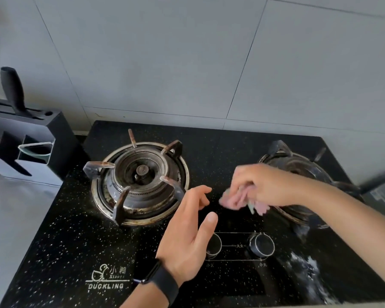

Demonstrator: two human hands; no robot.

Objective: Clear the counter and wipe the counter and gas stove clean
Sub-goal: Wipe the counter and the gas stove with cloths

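Residue (305, 265), white and smeared, is noted on the near right part of the gas stove (76, 230). The left hand (187, 236), with a black wristband (162, 283) at the wrist, is held over the glass with fingers apart and relaxed; nothing is held in it. The left knob (213, 244) is partly hidden by it, and the right knob (261, 244) is in plain sight.

Beyond the knobs, the right hand (269, 185) is clamped on a bunched pink cloth (233, 200), which is down on the glass between the left burner (140, 181) and the right burner (298, 172).

The step is judged to be the wiping of the stove top. Overlapping strokes are recommended. The cloth should be worked close round each burner ring, where staining is seen. The knobs should be wiped without being turned, and the near residue lifted rather than spread.

At the far left, a knife block (31, 138) stands on the counter (16, 207).
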